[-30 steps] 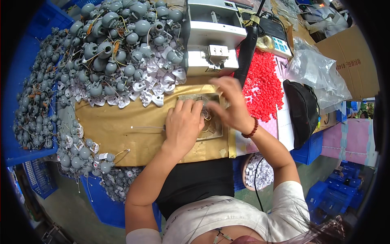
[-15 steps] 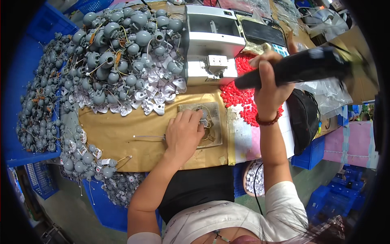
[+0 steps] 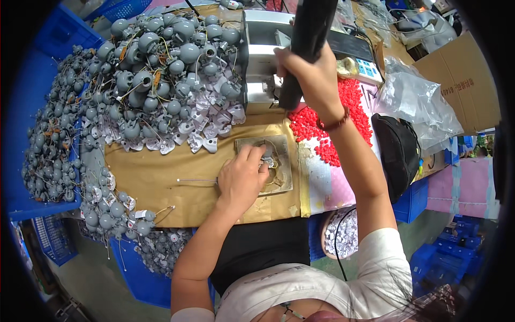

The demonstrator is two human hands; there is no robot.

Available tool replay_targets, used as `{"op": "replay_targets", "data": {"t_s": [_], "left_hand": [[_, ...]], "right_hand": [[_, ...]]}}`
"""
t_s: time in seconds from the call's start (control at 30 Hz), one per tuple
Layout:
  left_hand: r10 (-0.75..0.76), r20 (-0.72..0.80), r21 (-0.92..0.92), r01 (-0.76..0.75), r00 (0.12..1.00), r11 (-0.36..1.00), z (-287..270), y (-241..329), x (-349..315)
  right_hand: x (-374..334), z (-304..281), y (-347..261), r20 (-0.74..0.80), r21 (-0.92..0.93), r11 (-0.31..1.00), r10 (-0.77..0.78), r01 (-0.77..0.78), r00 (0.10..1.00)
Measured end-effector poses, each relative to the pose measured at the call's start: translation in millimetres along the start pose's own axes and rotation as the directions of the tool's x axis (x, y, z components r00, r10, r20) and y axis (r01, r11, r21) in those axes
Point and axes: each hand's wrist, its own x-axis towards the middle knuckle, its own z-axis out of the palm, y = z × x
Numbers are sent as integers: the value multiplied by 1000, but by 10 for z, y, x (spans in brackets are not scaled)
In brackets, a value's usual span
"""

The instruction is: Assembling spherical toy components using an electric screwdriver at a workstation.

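Nearest, my left hand (image 3: 241, 180): grip pressed down on a small grey part (image 3: 268, 161), fingers pinning it flat in the square metal plate (image 3: 281, 174) that lies on the tan sheet (image 3: 161, 185) covering the table (image 3: 322, 188).

Part: pale grey, small, seated at the centre of the plate; details partly hidden by my fingers.

Beside the hand: a thin metal rod (image 3: 196, 180), lying on the tan sheet.

Right, past the plate: a heap of red pellets (image 3: 332, 121).

Above these, my right hand (image 3: 314, 78): grip wrapped tight around a black power screwdriver (image 3: 306, 43), held upright, tip (image 3: 288, 102) raised well clear of the part.

Step, as I judge it: fastening the held part. Next move calls for lowering the tip straight onto the part while the left hand keeps it from turning.

Farther: grey machine (image 3: 263, 59), and a large pile of grey round parts with wires (image 3: 161, 64).
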Motion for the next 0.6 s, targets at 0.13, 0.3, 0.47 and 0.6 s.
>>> {"op": "replay_targets", "data": {"t_s": [0.13, 0.3, 0.47, 0.6], "left_hand": [[-87, 49, 0, 87, 995, 996, -19, 12, -12], [-55, 36, 45, 53, 998, 998, 2, 10, -2], [-17, -20, 58, 18, 1000, 998, 55, -26, -24], [-13, -63, 24, 15, 998, 1000, 34, -10, -25]], "right_hand": [[-550, 92, -171, 34, 133, 978, 158, -161, 987], [-914, 146, -200, 87, 91, 993, 68, -76, 994], [-1007, 131, -79, 168, 20, 998, -58, 56, 984], [-1040, 57, -17, 290, -79, 985, -124, 153, 949]]}}
